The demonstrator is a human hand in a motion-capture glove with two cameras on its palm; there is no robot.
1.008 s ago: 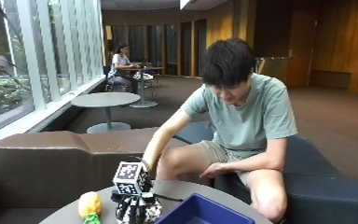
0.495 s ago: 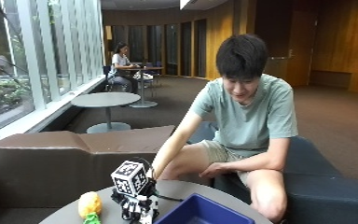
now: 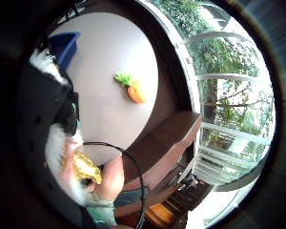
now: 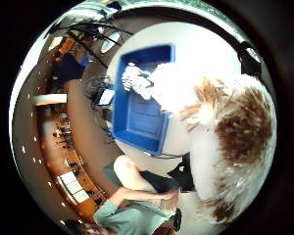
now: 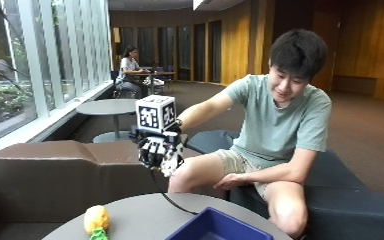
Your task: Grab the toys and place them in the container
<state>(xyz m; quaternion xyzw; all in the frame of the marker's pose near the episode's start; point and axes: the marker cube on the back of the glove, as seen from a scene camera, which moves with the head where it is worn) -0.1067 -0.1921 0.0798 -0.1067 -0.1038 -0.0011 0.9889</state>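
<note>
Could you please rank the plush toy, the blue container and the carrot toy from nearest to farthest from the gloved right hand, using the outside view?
1. Plush toy: gripped in the right hand, above the table.
2. Blue container: on the table, below the hand towards the person.
3. Carrot toy: on the table's window side. It and the container are too close to call.

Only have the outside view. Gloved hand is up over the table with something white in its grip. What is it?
Observer: A plush toy, white fur with brown patches. The thumb side palm view shows it close against the right hand.
Operator: Container is cut off at my frame edge. Anything in it?
Observer: The blue container shows whole there. What the plush leaves visible of its floor holds no toy.
Operator: And the toy on the table?
Observer: A carrot toy, orange with green leaves, lying on the table well apart from the container.
</note>
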